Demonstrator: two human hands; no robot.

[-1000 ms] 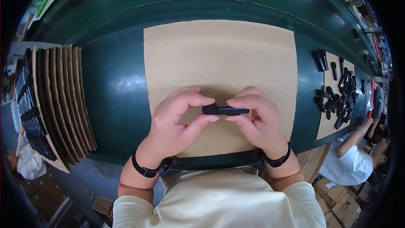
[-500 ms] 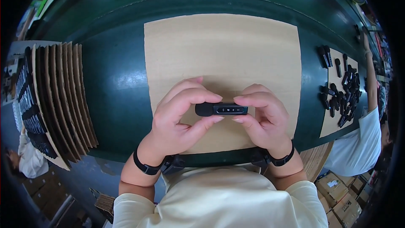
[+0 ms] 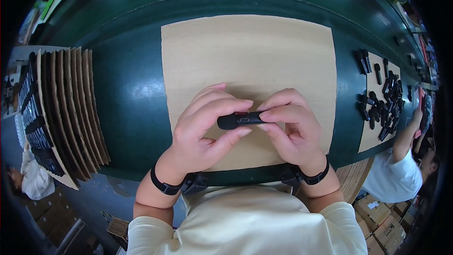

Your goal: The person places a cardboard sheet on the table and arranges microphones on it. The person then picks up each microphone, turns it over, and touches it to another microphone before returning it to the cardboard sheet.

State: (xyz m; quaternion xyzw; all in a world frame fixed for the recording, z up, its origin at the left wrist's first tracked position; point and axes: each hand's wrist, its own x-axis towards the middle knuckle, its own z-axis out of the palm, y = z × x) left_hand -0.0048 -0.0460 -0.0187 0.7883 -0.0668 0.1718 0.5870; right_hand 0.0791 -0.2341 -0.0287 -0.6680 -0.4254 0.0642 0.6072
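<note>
A small black microphone (image 3: pixel 234 121) with a rounded foam-like head is held level above a cardboard sheet (image 3: pixel 247 52). My left hand (image 3: pixel 196 132) pinches it between thumb and fingers close to the foam head. With its fingertips, my right hand (image 3: pixel 297 130) grips the other end and covers much of it. A narrow side of the body faces up, showing a small port-like slot. Both hands are closed on this one microphone, and their fingertips lie a short way apart.
The sheet lies on a dark green table (image 3: pixel 130 89). Upright cardboard sheets (image 3: pixel 78 108) stand at the left, with black items on the outermost one. At the right, several similar microphones (image 3: pixel 388 99) lie loosely on and beside cardboard. A co-worker (image 3: pixel 396 174) stands at the far right.
The microphone has rolled about its length, so the slotted side shows instead of the face with small marks. My right fingers have slid left over its end. The co-worker's arm has moved nearer their body.
</note>
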